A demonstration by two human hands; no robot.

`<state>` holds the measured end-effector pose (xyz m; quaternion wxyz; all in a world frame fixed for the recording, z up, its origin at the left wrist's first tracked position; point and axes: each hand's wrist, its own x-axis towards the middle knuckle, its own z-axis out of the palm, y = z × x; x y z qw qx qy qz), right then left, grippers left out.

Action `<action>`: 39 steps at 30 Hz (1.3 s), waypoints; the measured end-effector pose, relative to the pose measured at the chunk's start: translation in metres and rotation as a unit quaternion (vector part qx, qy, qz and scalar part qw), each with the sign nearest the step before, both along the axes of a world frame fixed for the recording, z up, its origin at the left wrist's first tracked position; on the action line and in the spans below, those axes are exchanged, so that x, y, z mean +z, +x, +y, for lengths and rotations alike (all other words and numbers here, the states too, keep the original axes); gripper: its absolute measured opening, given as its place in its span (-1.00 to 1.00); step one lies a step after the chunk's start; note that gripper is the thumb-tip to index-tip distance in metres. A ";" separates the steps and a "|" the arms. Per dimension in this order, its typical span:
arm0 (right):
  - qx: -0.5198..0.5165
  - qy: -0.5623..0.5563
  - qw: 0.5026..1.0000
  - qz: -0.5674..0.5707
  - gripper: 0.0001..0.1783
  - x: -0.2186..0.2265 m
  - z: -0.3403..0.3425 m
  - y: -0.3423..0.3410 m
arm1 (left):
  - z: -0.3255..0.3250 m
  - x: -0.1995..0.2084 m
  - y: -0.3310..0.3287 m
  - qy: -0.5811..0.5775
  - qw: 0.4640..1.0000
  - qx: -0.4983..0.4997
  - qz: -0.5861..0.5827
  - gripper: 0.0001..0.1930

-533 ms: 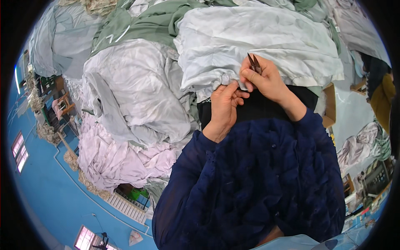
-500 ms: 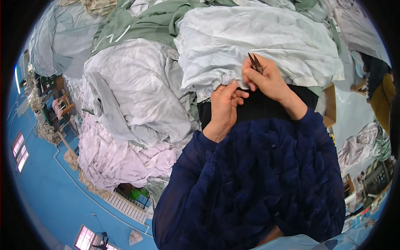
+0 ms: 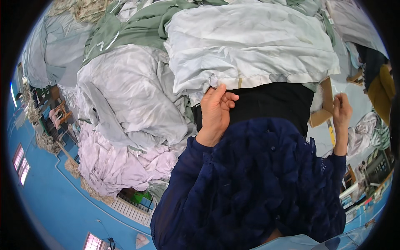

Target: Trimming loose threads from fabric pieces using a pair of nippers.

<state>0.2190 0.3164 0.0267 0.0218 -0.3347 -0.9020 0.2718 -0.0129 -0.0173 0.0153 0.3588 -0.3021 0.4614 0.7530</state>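
Note:
A pale white-grey garment (image 3: 250, 41) lies spread over the pile in front of me, its near hem hanging above my lap. My left hand (image 3: 216, 110) is closed in a pinch on that hem near its left end, thumb and forefinger together and the other fingers curled loosely. Out to the right, away from the cloth, I hold my right hand (image 3: 342, 112) with its fingers curled closed beside a cardboard box. The dark thread snips seen earlier do not show now; what the right hand holds, if anything, is hidden.
White-grey cloth (image 3: 129, 91) and pinkish cloth (image 3: 121, 158) are heaped at left, with green fabric (image 3: 146, 27) behind. An open cardboard box (image 3: 327, 102) stands at my right. Black cloth (image 3: 271, 104) covers my lap. More garments (image 3: 362, 133) lie at the far right.
My right hand has swung from the hem, where it held dark thread snips, far out to the right. My left hand stays at the hem; the view has shifted slightly.

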 end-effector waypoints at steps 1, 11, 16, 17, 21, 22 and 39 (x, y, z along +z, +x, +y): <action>-0.032 0.021 0.999 -0.026 -0.97 -0.016 0.012 0.034 | 0.003 0.002 0.000 0.003 1.000 -0.002 0.002 -0.84; -0.068 -0.006 0.995 0.078 -0.64 -0.026 -0.015 0.014 | -0.003 -0.009 -0.012 0.009 0.997 0.020 -0.079 -0.81; 0.100 -0.255 0.948 0.164 -0.70 -0.005 -0.109 -0.128 | 0.004 -0.005 -0.006 -0.032 0.999 -0.037 0.022 -0.82; 0.111 -0.318 0.929 0.151 -0.67 -0.012 -0.124 -0.146 | 0.008 -0.005 -0.005 -0.030 0.999 -0.037 0.023 -0.82; 0.155 -0.292 0.932 0.145 -0.67 -0.041 -0.147 -0.172 | 0.025 -0.011 -0.004 -0.029 0.993 -0.114 0.031 -0.80; 0.157 -0.294 0.932 0.145 -0.67 -0.043 -0.149 -0.174 | 0.025 -0.014 -0.002 -0.038 0.992 -0.114 0.034 -0.82; 0.165 -0.262 0.932 0.186 -0.89 -0.040 -0.150 -0.174 | 0.029 -0.012 0.003 -0.051 0.990 -0.099 0.092 -0.93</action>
